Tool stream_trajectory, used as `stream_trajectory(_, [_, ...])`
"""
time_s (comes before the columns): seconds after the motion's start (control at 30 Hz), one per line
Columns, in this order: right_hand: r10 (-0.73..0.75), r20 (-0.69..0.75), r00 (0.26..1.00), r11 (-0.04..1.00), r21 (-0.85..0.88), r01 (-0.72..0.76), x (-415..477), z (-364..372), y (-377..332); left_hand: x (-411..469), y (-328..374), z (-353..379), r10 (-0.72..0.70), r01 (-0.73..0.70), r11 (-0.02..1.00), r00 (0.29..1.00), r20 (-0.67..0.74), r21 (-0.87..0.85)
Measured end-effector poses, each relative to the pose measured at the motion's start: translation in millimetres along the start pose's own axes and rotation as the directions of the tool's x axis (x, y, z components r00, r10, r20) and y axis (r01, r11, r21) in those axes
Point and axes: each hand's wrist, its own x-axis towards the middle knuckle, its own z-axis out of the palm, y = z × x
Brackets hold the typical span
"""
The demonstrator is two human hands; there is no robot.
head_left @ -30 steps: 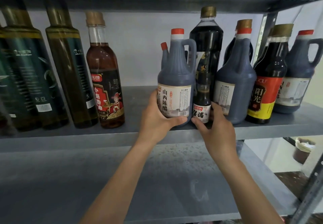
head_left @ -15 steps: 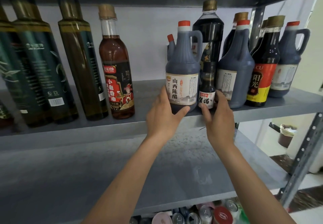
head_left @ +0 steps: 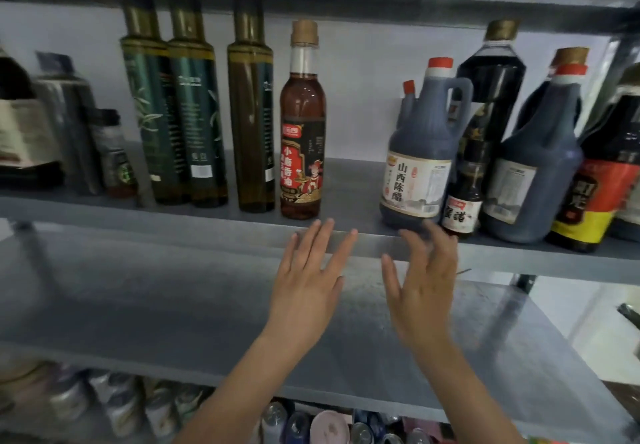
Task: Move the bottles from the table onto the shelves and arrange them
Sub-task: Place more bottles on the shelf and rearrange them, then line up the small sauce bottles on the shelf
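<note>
Both of your hands are raised in front of the bottle shelf (head_left: 363, 241), palms away from you.

- Left hand (head_left: 304, 281): fingers straight and spread, holding nothing; its fingertips lie across the shelf's front edge, just below the amber sesame oil bottle (head_left: 303, 132).
- Right hand (head_left: 424, 284): fingers spread and relaxed, holding nothing, somewhat blurred. Its fingertips reach the base of the vinegar jug (head_left: 420, 153); contact cannot be told.

Bottles, all upright on that shelf:
- The vinegar jug has a red cap and a white label and stands near the front edge.
- The small dark bottle (head_left: 462, 201) stands just right of it, touching or nearly so.
- A tall dark bottle (head_left: 491, 80) stands behind those two.
- A second blue jug (head_left: 533, 166) is further right, then a bottle with a red and yellow label (head_left: 595, 194).
- A bare gap separates the vinegar jug from the sesame oil bottle.
- Left of the sesame oil stand three green olive oil bottles (head_left: 197, 114), the left two close together.

The lower shelf (head_left: 138, 298) lies beneath your forearms; cans (head_left: 329, 426) show below it.
</note>
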Motion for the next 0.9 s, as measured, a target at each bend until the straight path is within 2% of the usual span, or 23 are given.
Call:
stream_trajectory(0.07, [-0.082, 0.11, 0.991, 0.996, 0.042, 0.078, -5, 6, -20, -6, -10, -11, -0.023, 0.022, 0.999, 1.0, 0.019, 0.028])
stream_trajectory(0.23, [-0.157, 0.339, 0.928, 0.986, 0.101, 0.13, -7, 16, -66, -21, -50, -44, -0.253, 0.25, 0.966, 0.967, 0.044, 0.068])
stream_trajectory(0.37, [-0.183, 0.465, 0.866, 0.983, 0.101, 0.154, 3, 26, -115, -44, -107, -65, -0.276, 0.258, 0.953, 0.956, 0.101, 0.16])
stream_trajectory(0.47, [-0.262, 0.51, 0.819, 0.965, 0.149, 0.215, 7, 42, -166, -60, -154, -79, -0.258, 0.217, 0.952, 0.949, 0.184, 0.215])
stream_trajectory(0.57, [-0.278, 0.549, 0.788, 0.96, 0.169, 0.221, 8, 65, -227, -77, -203, -96, -0.251, 0.211, 0.954, 0.951, 0.182, 0.214])
stream_trajectory(0.73, [-0.279, 0.57, 0.773, 0.959, 0.206, 0.194, 4, 107, -342, -110, -301, -133, -0.256, 0.226, 0.952, 0.958, 0.132, 0.207])
stream_trajectory(0.9, [-0.29, 0.567, 0.771, 0.953, 0.242, 0.181, 1, 144, -424, -137, -384, -164, -0.324, 0.269, 0.922, 0.931, 0.171, 0.28])
